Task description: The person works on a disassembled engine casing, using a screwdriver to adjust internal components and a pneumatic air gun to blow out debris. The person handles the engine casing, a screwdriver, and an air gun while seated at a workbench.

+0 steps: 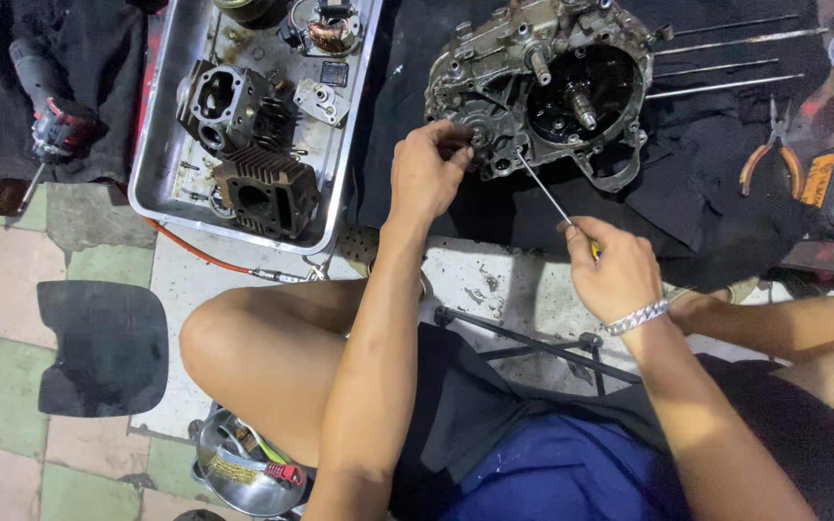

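**wrench_rat:** Right hand (615, 275) was clamped round the yellow handle of a screwdriver (544, 191), shaft angled up to the lower edge of the crankcase (542, 87). Left hand (427, 174) had its fingers pinched together on the case's left corner, at a small fitting there; couldn't tell what it actually held, the fingertips hid it.

**two_stroke_tom:** Where did the case sit?

**wrench_rat:** On a black cloth (707, 164) at the top middle, open side up, shafts poking out. Just left of it was the metal tray (152, 145) with the cylinders (263, 188) inside. Four long rods (726, 68) lay to its right, pliers (769, 154) beyond those.

**two_stroke_tom:** What would've worried you?

**wrench_rat:** My guess: the tip slipping. Thin shaft, steep angle, greasy metal. If it skated off, it'd head for the left fingers, which were right beside it. Prying too hard could also chip the case's edge. And a small part popping loose would vanish on that black cloth.

**two_stroke_tom:** Room to move?

**wrench_rat:** Tight on the left, with the tray's rim near that wrist. Knees boxed in both forearms from below. Right side looked freer, out to the rods. Nearest open patch was the pale floor (504, 280) between cloth and lap, littered with small bits. A red hose (205, 256) ran under the tray's corner, easy to snag.
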